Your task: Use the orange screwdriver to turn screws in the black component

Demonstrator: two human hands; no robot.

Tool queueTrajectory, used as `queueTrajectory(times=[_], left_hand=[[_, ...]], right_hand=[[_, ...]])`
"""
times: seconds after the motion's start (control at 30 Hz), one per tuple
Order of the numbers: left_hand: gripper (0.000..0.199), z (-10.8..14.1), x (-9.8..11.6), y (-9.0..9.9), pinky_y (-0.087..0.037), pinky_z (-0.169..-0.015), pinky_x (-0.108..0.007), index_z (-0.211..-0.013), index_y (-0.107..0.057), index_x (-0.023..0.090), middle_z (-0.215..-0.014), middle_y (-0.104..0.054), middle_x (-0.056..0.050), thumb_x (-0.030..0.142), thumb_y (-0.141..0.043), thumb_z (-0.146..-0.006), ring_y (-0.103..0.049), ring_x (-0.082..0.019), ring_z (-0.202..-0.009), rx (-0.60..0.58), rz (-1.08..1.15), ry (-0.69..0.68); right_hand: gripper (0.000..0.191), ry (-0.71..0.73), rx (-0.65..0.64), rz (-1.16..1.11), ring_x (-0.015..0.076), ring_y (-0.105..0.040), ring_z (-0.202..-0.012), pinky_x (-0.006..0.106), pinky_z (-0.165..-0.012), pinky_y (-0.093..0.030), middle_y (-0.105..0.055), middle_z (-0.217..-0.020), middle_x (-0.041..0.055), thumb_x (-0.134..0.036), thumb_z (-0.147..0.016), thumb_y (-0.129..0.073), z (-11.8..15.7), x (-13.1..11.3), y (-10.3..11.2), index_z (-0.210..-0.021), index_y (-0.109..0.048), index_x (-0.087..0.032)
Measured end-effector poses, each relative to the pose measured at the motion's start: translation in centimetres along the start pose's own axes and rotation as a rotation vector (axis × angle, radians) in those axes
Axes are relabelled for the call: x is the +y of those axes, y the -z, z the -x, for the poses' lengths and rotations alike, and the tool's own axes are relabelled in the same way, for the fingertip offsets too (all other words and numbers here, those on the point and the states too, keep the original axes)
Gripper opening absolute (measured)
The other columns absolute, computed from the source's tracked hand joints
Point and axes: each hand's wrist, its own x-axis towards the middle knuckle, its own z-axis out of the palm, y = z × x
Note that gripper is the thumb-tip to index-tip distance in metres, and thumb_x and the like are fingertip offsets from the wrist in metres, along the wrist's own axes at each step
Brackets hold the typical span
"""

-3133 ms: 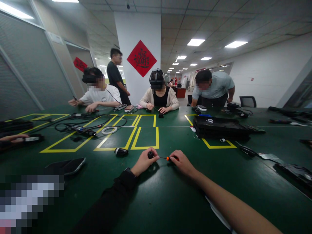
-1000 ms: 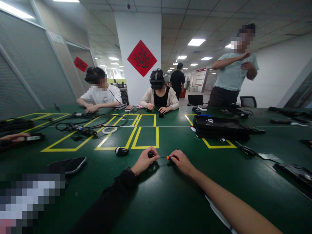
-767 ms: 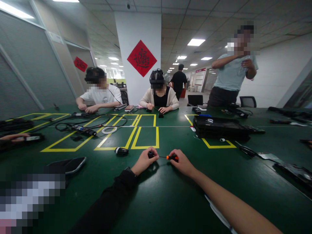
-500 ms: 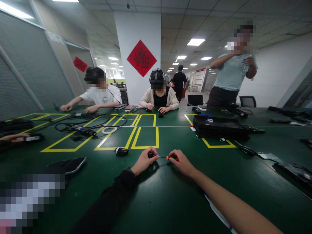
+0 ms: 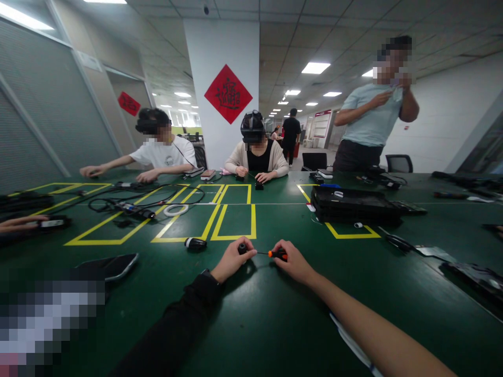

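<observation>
My left hand (image 5: 234,259) is closed around a small black cylindrical part (image 5: 242,248), its round end facing up between thumb and fingers. My right hand (image 5: 292,261) grips the black-and-orange handle of a screwdriver (image 5: 280,254). The thin shaft runs left to my left fingertips, and its tip is hidden there, so I cannot tell whether it sits in the part. Left of my left hand lies a black cylindrical piece with a white band (image 5: 195,244) on the green table (image 5: 251,314).
A black case stack (image 5: 353,203) stands right of centre, with a small white ring piece (image 5: 358,225) before it. Cables (image 5: 129,207) and a white coil (image 5: 175,210) lie left. A phone (image 5: 113,267) rests nearer left. Co-workers sit opposite; another person's hand (image 5: 19,224) is at far left.
My right fingers have shifted on the screwdriver handle, showing more of it. My left hand stays put. Across the table, a seated person's arm reaches farther left, and the standing person's arms have moved.
</observation>
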Motion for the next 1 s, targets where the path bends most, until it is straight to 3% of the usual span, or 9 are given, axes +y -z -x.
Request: queueTrajectory(times=[0.2,0.53,0.77,1.0], left_hand=[[0.018,0.03,-0.23,-0.05,-0.041,-0.065,-0.024,-0.074,-0.055,0.015,-0.072,-0.058,0.000,0.032,-0.061,-0.070,-0.053,-0.012,-0.065,-0.012,0.036,-0.008],[0.014,-0.07,-0.24,-0.05,-0.042,-0.074,-0.029,-0.076,-0.053,0.015,-0.077,-0.061,-0.002,0.024,-0.061,-0.070,-0.056,-0.014,-0.073,-0.044,0.057,-0.012],[0.014,-0.06,-0.07,-0.01,-0.043,-0.074,-0.029,-0.075,-0.054,0.015,-0.077,-0.061,-0.002,0.025,-0.061,-0.069,-0.056,-0.015,-0.073,-0.036,0.051,-0.001],[0.019,-0.20,-0.48,0.01,-0.042,-0.069,-0.027,-0.076,-0.054,0.015,-0.074,-0.059,0.000,0.028,-0.065,-0.066,-0.055,-0.014,-0.070,-0.017,-0.003,-0.013]], right_hand=[[0.019,0.035,-0.038,0.035,0.0169,-0.050,-0.088,0.032,-0.080,-0.038,-0.059,-0.086,0.0041,-0.025,-0.086,-0.044,-0.26,0.32,-0.05,-0.084,-0.061,-0.017],[0.013,0.031,-0.007,0.015,0.0167,-0.051,-0.085,0.031,-0.077,-0.041,-0.056,-0.089,0.0028,-0.020,-0.075,-0.057,-0.05,-0.05,0.04,-0.088,-0.057,-0.018],[0.018,0.022,-0.029,0.041,0.0176,-0.050,-0.089,0.032,-0.080,-0.039,-0.058,-0.088,0.0045,-0.024,-0.085,-0.044,-0.19,0.11,0.08,-0.087,-0.061,-0.018],[0.012,0.045,-0.005,0.027,0.0173,-0.050,-0.089,0.032,-0.080,-0.040,-0.057,-0.089,0.0037,-0.020,-0.079,-0.051,-0.24,0.05,0.08,-0.088,-0.060,-0.018]])
